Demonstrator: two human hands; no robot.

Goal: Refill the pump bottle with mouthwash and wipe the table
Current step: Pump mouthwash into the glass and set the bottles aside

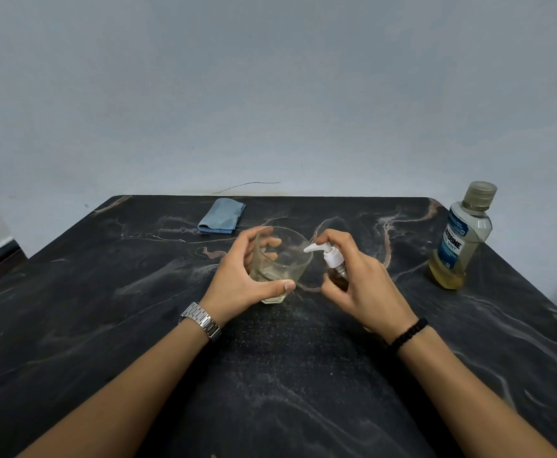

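now we have both hands at the middle of the dark marbled tabletop. our left hand wraps a clear glass, thumb across its near side and fingers curled round the far side, seen blurred through the wall. a thin layer of pale liquid seems to lie at the bottom of the glass, though it is hard to make out behind the thumb. our right hand grips the pump bottle, and most of its brown body is hidden inside the curled fingers; only the neck and the white pump head show. the index finger lies over the top of the pump, and the nozzle points left over the rim of the glass. whether anything comes out of the nozzle we cannot tell. how full the pump bottle is stays hidden too.

well apart at the right edge stands the mouthwash bottle, upright, cap on, with yellowish liquid only in its lowest part; its label is partly readable. near the far edge, left of the glass, lies a folded blue cloth. a metal watch sits on our left wrist and a black bracelet on our right. our forearms are cut off by the bottom of the view.
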